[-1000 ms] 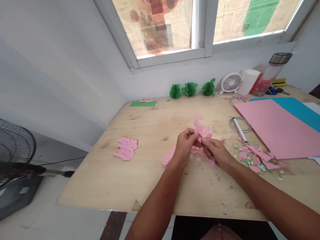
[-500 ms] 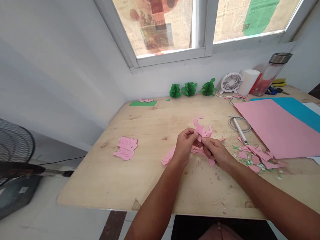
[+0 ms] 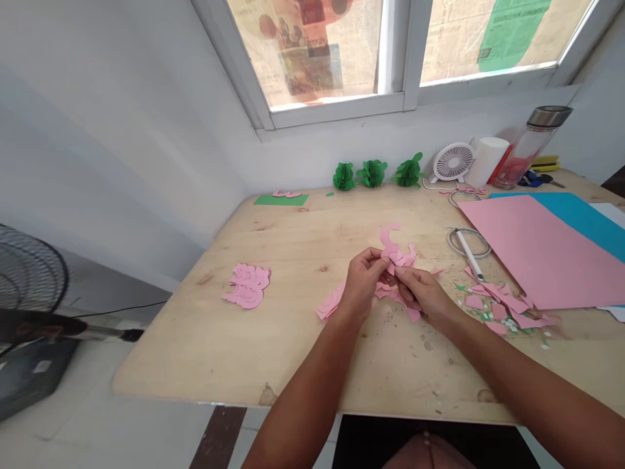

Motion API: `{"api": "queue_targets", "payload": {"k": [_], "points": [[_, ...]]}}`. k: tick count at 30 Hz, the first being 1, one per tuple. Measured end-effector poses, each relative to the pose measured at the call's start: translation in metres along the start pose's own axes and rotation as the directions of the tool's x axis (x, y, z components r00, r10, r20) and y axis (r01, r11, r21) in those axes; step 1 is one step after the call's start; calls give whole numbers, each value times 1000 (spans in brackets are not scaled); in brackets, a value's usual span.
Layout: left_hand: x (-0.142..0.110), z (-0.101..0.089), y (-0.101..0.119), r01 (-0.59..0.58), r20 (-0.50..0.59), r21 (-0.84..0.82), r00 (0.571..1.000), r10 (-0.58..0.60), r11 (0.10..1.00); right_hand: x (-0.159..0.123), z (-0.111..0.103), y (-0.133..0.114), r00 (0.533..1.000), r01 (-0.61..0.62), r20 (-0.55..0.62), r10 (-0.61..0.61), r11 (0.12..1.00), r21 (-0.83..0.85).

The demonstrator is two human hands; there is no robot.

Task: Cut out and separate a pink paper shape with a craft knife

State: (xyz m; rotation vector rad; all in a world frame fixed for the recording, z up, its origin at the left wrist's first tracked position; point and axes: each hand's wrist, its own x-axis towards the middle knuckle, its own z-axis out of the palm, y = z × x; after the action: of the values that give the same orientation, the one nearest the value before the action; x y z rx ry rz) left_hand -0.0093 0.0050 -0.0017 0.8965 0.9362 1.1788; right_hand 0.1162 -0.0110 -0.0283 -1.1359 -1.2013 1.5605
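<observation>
Both my hands pinch a curled pink paper cut-out [image 3: 390, 242] above the middle of the table. My left hand [image 3: 365, 280] is closed on its lower left part, thumb on top. My right hand [image 3: 422, 290] is closed on it from the right, fingertips close to the left ones; whether a small tool is also in that hand is hidden. Under and beside the hands lie more pink paper pieces [image 3: 332, 301]. To the left rests a stack of scalloped pink cut-outs [image 3: 248, 285].
Pink and green scraps [image 3: 502, 309], a white pen [image 3: 469, 254] and a large pink sheet [image 3: 551, 251] over a blue one lie right. Green paper figures [image 3: 373, 174], a small white fan [image 3: 453, 162] and a glass bottle [image 3: 530, 146] line the wall. A green sheet [image 3: 281, 200] lies at the back left.
The view has shifted slightly. My hands keep their hold on the pink paper cut-out, with only slight finger movement.
</observation>
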Motion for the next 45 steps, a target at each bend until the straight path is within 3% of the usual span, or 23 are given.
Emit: {"api": "queue_targets", "payload": {"k": [45], "points": [[-3, 0, 0, -13, 7, 23, 1000, 13, 1000, -1, 1, -2, 1000, -8, -10, 8, 1000, 0]]}}
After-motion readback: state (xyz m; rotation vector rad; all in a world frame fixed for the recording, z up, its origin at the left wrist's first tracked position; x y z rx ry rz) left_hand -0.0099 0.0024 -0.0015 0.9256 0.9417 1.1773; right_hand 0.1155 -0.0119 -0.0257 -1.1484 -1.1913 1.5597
